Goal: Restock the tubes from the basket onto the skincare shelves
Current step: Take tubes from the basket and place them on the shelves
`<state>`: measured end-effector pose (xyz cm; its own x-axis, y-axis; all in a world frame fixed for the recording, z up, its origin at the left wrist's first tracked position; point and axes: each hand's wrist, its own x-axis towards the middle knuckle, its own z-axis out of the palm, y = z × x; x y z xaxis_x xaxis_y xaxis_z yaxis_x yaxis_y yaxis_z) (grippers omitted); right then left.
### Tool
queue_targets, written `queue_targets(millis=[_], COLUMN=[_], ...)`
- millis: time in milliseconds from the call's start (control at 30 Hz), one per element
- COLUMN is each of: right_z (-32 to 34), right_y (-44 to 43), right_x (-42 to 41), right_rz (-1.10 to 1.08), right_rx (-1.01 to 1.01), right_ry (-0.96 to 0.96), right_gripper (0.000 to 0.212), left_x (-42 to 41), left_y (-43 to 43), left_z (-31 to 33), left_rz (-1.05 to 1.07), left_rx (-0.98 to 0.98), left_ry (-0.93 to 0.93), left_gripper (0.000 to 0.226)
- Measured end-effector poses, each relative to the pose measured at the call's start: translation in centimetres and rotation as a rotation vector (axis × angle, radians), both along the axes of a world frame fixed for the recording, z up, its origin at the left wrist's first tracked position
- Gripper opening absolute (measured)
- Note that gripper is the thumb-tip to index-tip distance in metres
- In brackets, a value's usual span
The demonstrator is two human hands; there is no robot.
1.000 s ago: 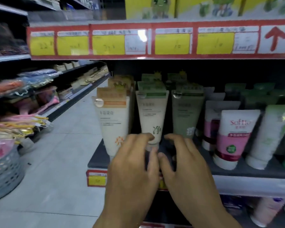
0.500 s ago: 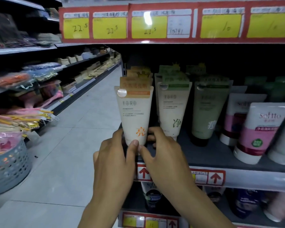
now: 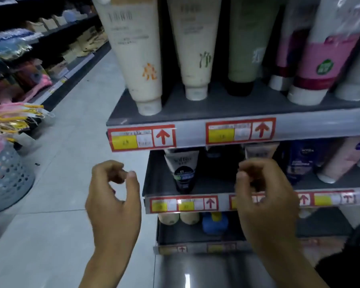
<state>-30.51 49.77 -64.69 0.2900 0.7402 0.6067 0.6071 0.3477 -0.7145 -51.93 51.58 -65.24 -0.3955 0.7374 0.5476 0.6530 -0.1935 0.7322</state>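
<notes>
A store aisle, seen from above two bare hands. The left hand (image 3: 112,196) and right hand (image 3: 264,196) hover apart in front of the lower shelves. Each has its fingers curled in toward the thumb and holds nothing.

Above them, tubes stand cap down in a row on the top shelf (image 3: 216,109). A cream tube (image 3: 137,59) with an orange mark stands at the shelf's front left corner, close to the edge. To its right and farther back stand a pale tube (image 3: 193,48) with a green mark, a green tube (image 3: 245,42) and a pink tube (image 3: 320,59). Red-and-yellow price tags (image 3: 142,138) line the shelf's front edge.

On the shelf below, a dark tube (image 3: 183,169) stands near the left end. A grey basket (image 3: 8,179) sits on the floor at far left, well apart from both hands.
</notes>
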Motion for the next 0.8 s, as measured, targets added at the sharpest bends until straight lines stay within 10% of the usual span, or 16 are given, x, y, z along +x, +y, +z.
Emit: queue_targets(millis=[333, 800], right_z=[-8.7, -10.3], right_y=[2.7, 5.4], right_x=[-2.0, -5.4], right_rz=[0.078, 0.263], right_rx=[-0.523, -0.541], right_ry=[0.094, 0.035], right_gripper=[0.031, 0.055], left_x=[3.1, 3.1], left_y=[4.2, 5.8], left_z=[-7.1, -8.3], left_rz=[-0.295, -0.297], left_rx=[-0.461, -0.481], left_ry=[0.005, 0.045], left_gripper=[0.037, 0.017])
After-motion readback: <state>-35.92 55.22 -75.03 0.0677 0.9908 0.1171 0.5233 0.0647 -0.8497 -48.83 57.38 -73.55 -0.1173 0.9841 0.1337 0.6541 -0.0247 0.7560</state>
